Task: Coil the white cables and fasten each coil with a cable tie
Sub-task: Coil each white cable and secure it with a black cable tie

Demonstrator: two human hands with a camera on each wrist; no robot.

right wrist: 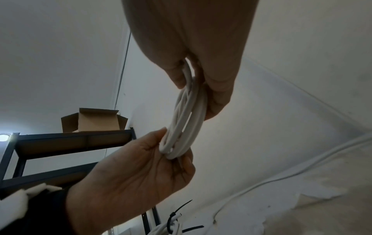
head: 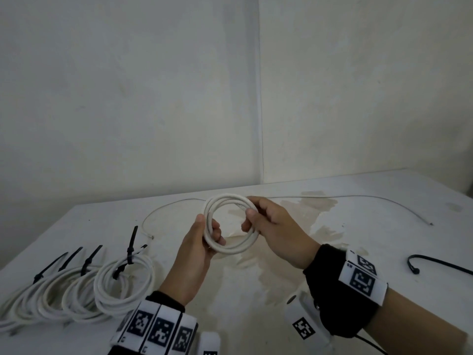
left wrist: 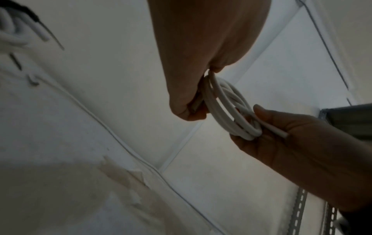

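Observation:
A white cable coil [head: 231, 248] of a few loops is held upright above the table between both hands. My left hand [head: 204, 235] grips its left side, fingers curled through the ring. My right hand [head: 258, 219] pinches its right side with thumb and fingers. In the left wrist view the coil [left wrist: 227, 101] shows edge-on with a cut cable end [left wrist: 281, 134] sticking out across the right hand's palm. In the right wrist view the coil [right wrist: 188, 117] hangs between both grips. A loose black cable tie [head: 440, 265] lies on the table at the right.
Several finished white coils [head: 76, 290], each fastened with a black tie, lie in a row at the left front of the white table [head: 281, 290]. A thin wire [head: 358, 198] arcs along the table's back. A dark shelf rack with a cardboard box [right wrist: 94, 120] stands beside the table.

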